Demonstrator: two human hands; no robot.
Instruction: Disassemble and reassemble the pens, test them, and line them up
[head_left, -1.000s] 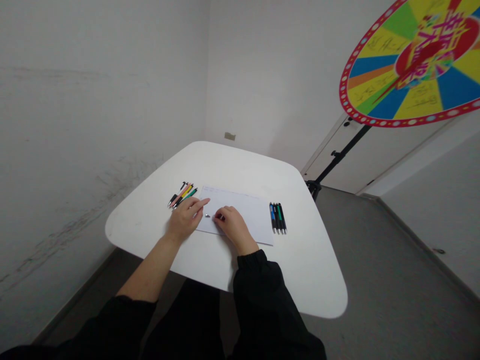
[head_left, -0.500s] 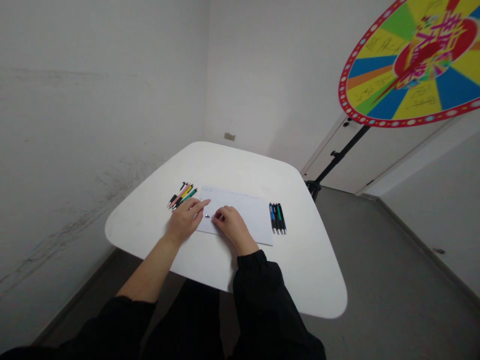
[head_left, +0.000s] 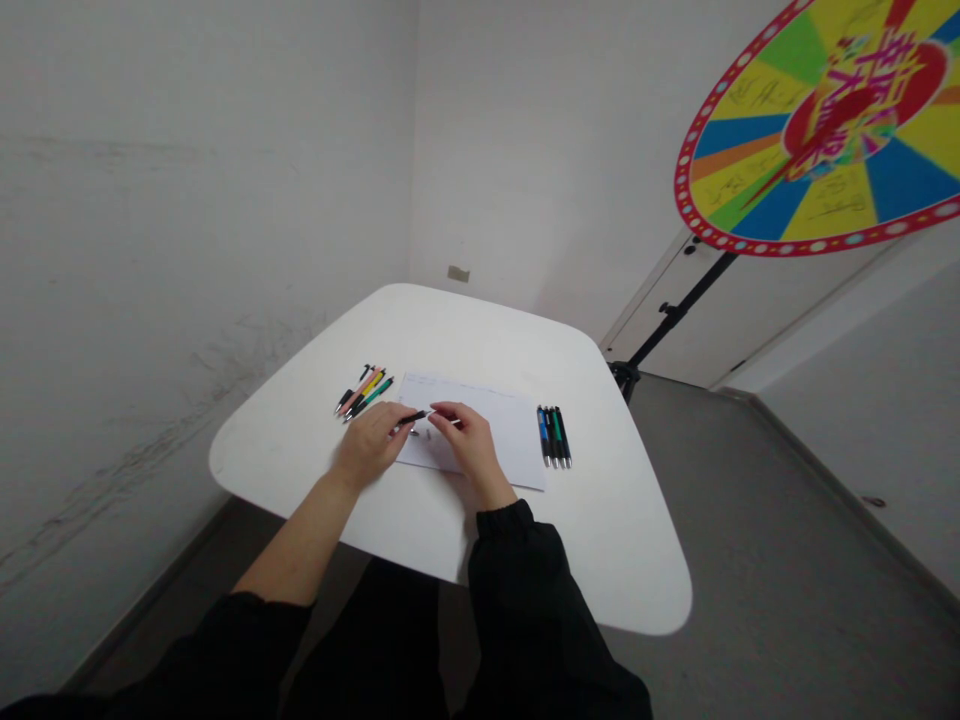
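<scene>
My left hand (head_left: 370, 438) is closed around a black pen barrel (head_left: 412, 417), which points to the right above the white paper (head_left: 506, 430). Close to the barrel's end, my right hand (head_left: 471, 447) is pinched with thumb and fingertips together. Something thin and dark shows by its fingers, too small to name. Small metallic pen parts (head_left: 414, 432) lie on the paper below the hands, partly covered by the left fingers.
Several pens (head_left: 367, 392) in pink, yellow, green and black lie left of the paper. More pens (head_left: 554, 437), blue, black and green, are lined up on the right. The white table (head_left: 480, 325) stands near the walls. A colourful prize wheel (head_left: 817, 130) rises at right.
The black pen barrel now shows in my left hand, whose index finger was stretched out before. My right hand has lifted slightly from the paper, and a small part is now visible beneath it.
</scene>
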